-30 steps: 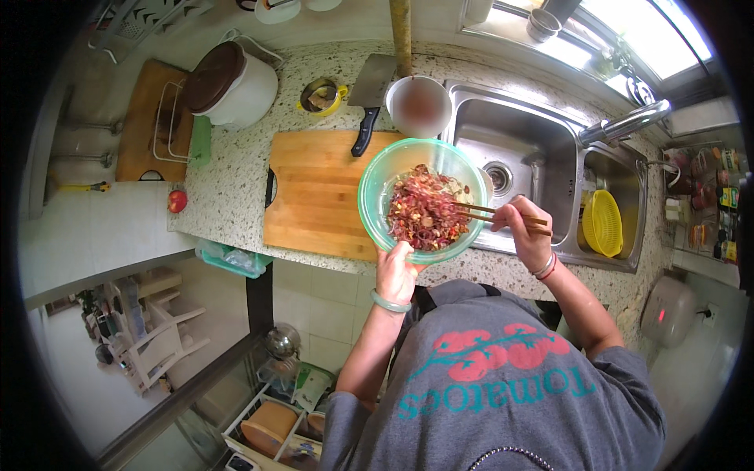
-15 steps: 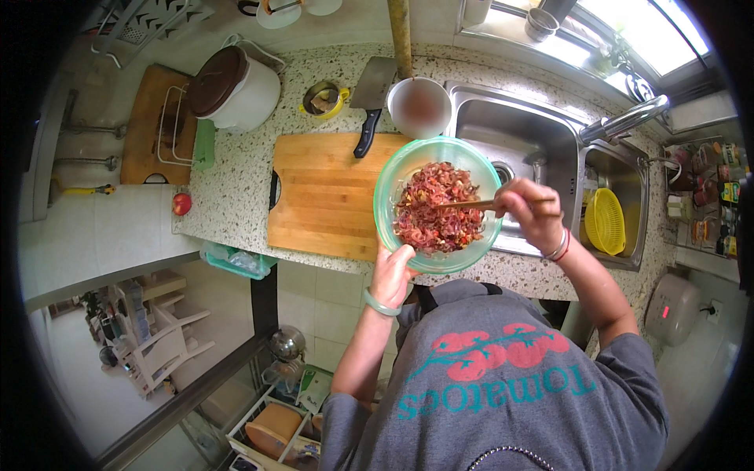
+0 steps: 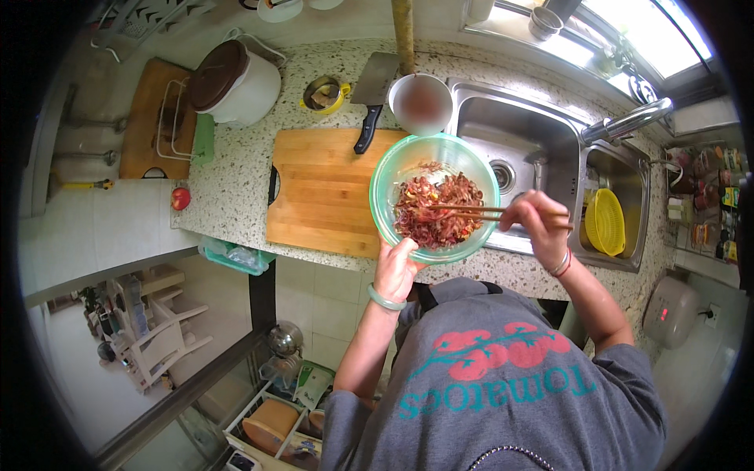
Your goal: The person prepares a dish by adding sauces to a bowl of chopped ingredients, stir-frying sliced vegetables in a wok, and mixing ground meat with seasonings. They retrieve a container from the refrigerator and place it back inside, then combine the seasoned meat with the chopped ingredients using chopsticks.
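My left hand (image 3: 395, 271) grips the near-left rim of a translucent green bowl (image 3: 382, 174), which is partly over the right end of a wooden cutting board (image 3: 322, 192). Inside the bowl lies a heap of reddish-brown chopped mixture (image 3: 452, 206) with small yellow and red bits. My right hand (image 3: 538, 218) is closed round a pair of wooden chopsticks (image 3: 483, 212), their tips in the mixture. Just beyond the bowl stands a white bowl (image 3: 398, 114) with reddish contents, blurred. Left of it a cleaver (image 3: 369, 125) lies flat, its black handle reaching over the board.
To the right is a steel double sink (image 3: 510, 129) with a faucet (image 3: 628, 122) and a yellow basket (image 3: 603, 224). Toward the back left stand a small yellow-handled pot (image 3: 323, 96) and a white cooker (image 3: 251, 86) with a brown lid. A red fruit (image 3: 181, 198) sits by the left edge.
The chopsticks and my right hand have shifted slightly right and down. The mixture has been pushed about, baring bowl bottom at the far side. The bowl has moved slightly left and away.
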A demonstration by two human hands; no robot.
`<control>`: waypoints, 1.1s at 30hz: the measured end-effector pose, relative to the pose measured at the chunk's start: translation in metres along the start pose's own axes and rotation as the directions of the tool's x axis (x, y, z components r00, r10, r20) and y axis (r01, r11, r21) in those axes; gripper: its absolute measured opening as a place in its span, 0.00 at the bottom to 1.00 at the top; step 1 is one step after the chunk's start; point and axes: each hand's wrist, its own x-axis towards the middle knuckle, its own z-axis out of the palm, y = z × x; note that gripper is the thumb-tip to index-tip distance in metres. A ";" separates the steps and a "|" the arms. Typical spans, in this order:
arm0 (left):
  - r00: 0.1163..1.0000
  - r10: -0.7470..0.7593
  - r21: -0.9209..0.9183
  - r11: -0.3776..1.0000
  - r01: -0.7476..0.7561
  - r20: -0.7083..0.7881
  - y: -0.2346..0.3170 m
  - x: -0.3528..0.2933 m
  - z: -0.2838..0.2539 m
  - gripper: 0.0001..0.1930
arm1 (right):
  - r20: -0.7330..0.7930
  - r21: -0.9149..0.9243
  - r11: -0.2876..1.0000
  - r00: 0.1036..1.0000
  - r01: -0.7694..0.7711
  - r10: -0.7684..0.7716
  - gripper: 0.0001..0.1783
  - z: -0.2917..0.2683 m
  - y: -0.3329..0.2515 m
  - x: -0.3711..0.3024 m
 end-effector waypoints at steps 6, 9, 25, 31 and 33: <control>1.000 0.018 0.047 0.999 -0.018 0.011 0.008 -0.001 0.004 0.30 | 0.174 -0.253 0.946 0.972 0.202 -0.161 0.04 0.017 0.008 -0.007; 0.999 0.036 0.170 0.985 -0.038 0.014 0.012 -0.003 0.005 0.32 | 0.091 -0.207 0.967 0.987 0.146 -0.130 0.08 0.002 0.000 0.015; 0.996 0.083 -0.033 0.996 -0.085 -0.044 -0.013 0.006 -0.003 0.30 | -0.175 0.082 0.978 0.964 -0.190 0.201 0.13 -0.006 0.043 -0.007; 0.998 0.049 0.034 0.998 -0.048 -0.027 -0.010 0.009 0.004 0.31 | -0.087 0.054 0.998 0.996 -0.013 0.017 0.10 0.013 0.007 -0.002; 0.998 0.052 0.042 0.998 -0.051 -0.022 -0.005 0.006 0.013 0.32 | 0.061 -0.201 0.963 0.984 0.179 -0.170 0.05 0.017 -0.010 0.002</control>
